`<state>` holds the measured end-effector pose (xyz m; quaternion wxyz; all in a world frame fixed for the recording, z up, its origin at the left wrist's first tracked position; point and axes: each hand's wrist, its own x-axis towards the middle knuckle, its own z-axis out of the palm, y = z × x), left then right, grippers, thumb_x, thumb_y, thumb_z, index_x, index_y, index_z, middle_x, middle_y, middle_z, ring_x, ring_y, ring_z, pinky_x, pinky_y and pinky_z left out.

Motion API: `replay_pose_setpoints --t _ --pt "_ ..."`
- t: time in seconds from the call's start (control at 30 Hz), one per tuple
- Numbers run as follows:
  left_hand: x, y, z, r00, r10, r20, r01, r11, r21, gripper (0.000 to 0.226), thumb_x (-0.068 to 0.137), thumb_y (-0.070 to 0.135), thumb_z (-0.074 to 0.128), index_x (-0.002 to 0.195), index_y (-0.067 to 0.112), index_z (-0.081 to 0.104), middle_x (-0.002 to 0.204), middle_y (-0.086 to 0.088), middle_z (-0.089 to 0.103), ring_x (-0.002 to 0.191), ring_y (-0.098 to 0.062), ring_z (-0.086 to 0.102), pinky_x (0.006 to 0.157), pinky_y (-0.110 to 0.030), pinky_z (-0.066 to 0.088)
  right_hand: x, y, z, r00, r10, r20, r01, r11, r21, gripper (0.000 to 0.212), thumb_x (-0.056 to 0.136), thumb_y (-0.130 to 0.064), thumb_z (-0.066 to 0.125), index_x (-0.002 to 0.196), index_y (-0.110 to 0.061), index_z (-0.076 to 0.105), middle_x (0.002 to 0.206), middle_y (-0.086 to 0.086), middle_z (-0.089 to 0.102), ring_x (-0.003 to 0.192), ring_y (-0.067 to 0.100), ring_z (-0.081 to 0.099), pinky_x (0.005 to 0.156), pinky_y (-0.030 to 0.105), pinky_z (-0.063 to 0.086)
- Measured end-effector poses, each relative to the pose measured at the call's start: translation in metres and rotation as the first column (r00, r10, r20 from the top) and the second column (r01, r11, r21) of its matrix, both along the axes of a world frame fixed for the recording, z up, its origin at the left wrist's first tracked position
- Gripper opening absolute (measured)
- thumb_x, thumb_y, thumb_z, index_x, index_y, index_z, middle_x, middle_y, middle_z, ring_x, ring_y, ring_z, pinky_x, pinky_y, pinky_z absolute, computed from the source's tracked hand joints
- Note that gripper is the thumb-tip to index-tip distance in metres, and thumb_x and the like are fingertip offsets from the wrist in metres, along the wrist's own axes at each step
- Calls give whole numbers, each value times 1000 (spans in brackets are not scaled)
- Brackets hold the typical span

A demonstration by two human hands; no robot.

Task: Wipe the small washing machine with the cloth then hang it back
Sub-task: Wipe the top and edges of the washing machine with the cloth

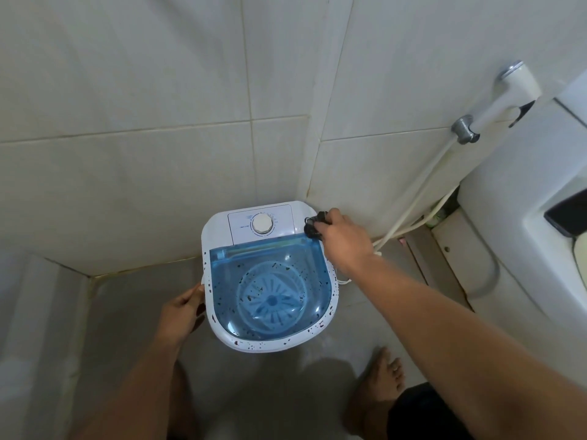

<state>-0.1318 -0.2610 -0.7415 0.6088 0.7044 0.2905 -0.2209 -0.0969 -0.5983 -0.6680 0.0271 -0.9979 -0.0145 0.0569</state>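
The small white washing machine (219, 228) stands on the floor in the tiled corner, with a clear blue lid (270, 290) and a white dial on its back panel. Dark spots dot the lid and the white rim. My right hand (344, 241) presses a bunched dark cloth (313, 225) onto the machine's back right corner. My left hand (184, 312) grips the machine's left side, fingers curled on the rim.
A white toilet (524, 217) fills the right side. A bidet sprayer (498, 103) hangs on the wall above it, with its hose (416, 192) running down behind the machine. A dark phone (568, 214) lies on the toilet. My bare foot (378, 385) stands on the wet floor.
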Motion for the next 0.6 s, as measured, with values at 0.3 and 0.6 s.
replay_pose_setpoints --t 0.3,0.6 --pt "1 1 -2 1000 -5 11 5 1000 3 33 99 31 62 126 15 72 112 -9 77 112 -27 69 107 -47 49 34 -7 27 994 -63 -93 55 995 -87 37 95 -11 52 128 -23 64 115 10 51 101 32 58 70 36 43" --pt "0 1 1 1000 -21 4 21 1000 8 34 99 34 61 127 18 71 113 -8 76 112 -26 69 106 -47 50 26 -66 29 950 -52 -308 136 957 258 22 89 -17 66 106 -24 78 93 6 74 92 31 69 79 31 51"
